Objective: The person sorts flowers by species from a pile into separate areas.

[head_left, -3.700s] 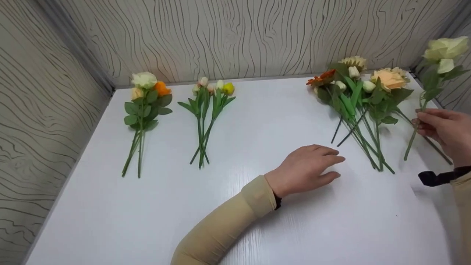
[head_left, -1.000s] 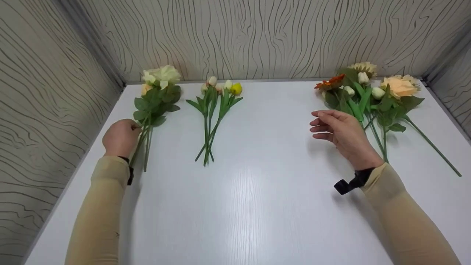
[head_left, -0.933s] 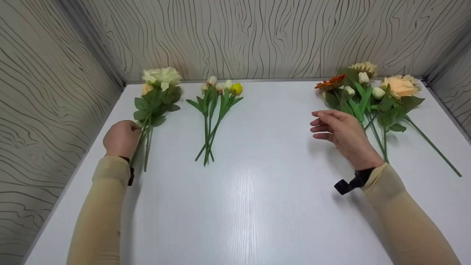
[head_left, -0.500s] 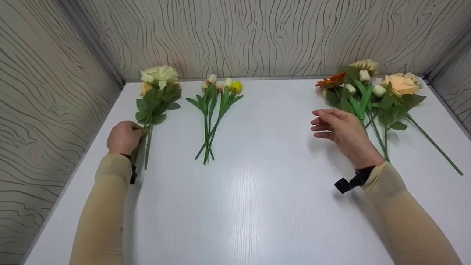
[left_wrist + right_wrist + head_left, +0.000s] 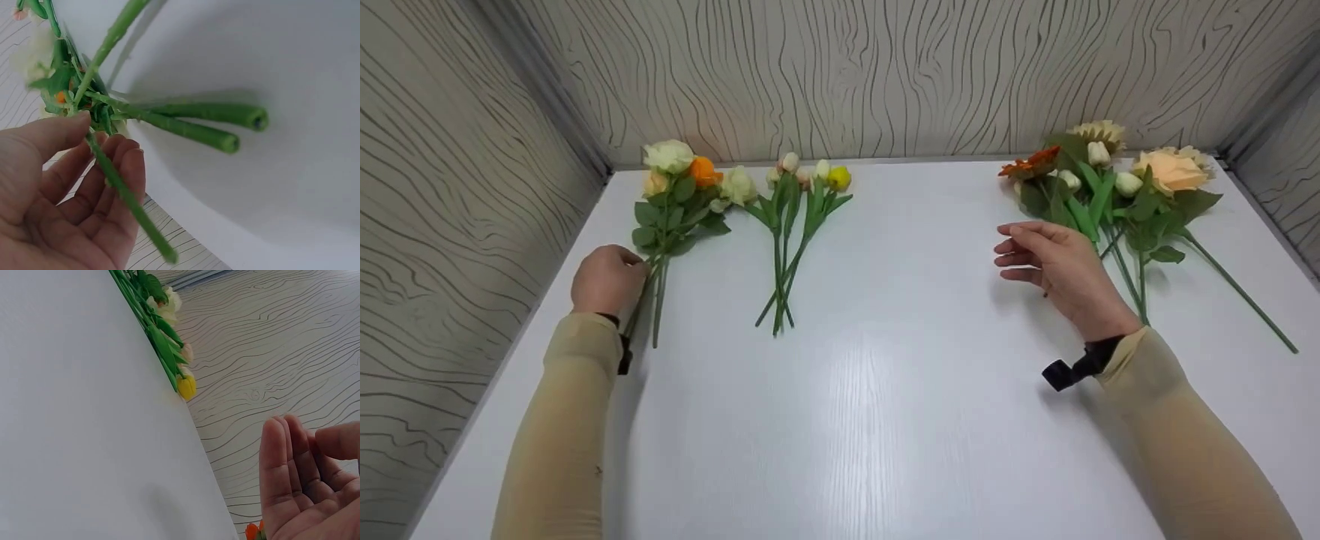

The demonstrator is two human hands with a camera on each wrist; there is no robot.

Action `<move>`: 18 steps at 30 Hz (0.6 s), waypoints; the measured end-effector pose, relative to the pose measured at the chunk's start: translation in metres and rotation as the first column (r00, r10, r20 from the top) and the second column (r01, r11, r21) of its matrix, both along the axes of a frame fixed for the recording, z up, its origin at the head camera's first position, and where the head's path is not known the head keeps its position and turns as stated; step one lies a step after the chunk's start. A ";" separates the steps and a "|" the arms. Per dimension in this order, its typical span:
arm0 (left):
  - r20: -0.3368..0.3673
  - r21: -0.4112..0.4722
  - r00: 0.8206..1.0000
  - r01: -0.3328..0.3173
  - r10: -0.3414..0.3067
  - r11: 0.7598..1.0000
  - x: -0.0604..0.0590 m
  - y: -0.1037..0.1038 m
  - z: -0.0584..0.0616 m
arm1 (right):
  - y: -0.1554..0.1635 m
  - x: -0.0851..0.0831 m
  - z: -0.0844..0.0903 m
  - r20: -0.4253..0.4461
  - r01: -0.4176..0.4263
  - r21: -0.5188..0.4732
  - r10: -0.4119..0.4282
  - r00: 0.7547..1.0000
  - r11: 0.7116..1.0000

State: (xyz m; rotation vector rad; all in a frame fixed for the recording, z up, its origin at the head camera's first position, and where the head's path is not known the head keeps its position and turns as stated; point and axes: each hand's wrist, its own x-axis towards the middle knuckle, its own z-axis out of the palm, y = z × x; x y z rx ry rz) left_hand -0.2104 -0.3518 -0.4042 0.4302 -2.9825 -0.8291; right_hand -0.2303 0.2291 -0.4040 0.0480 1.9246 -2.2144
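My left hand [image 5: 607,279] is at the table's left edge, beside the stems of a small bunch of roses [image 5: 675,202]. In the left wrist view its thumb and fingers [image 5: 84,185] pinch one green stem [image 5: 126,197], and two other cut stem ends [image 5: 247,116] lie on the table. The cream rose head [image 5: 737,184] on the held stem lies at the right of that bunch, next to the tulips. My right hand [image 5: 1054,262] hovers open and empty over the table, its fingers [image 5: 298,472] relaxed, just left of the mixed flower pile [image 5: 1102,195].
A bunch of tulips [image 5: 795,217] lies between the hands, its yellow bud [image 5: 186,386] showing in the right wrist view. The white table [image 5: 885,405] is boxed in by patterned walls [image 5: 855,67] on three sides. One long stem [image 5: 1241,292] sticks out toward the right edge.
The cream rose, once held by my right hand at the far right, is now with my left hand. Its head has swung down and right, uncovering the orange rose. The right hand stays still.
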 end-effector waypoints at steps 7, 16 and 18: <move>-0.059 -0.017 0.998 0.027 -0.027 1.000 -0.002 -0.001 -0.004 | 0.002 -0.002 -0.002 0.015 0.029 0.047 -0.030 0.999 0.998; -0.020 -0.024 0.999 0.026 -0.026 0.999 -0.009 0.006 -0.004 | 0.003 -0.003 -0.004 0.025 0.025 0.043 -0.026 0.999 0.999; 0.004 -0.021 1.000 0.031 -0.031 0.999 -0.009 0.006 -0.003 | 0.003 -0.004 -0.004 0.025 0.014 0.026 -0.015 1.000 1.000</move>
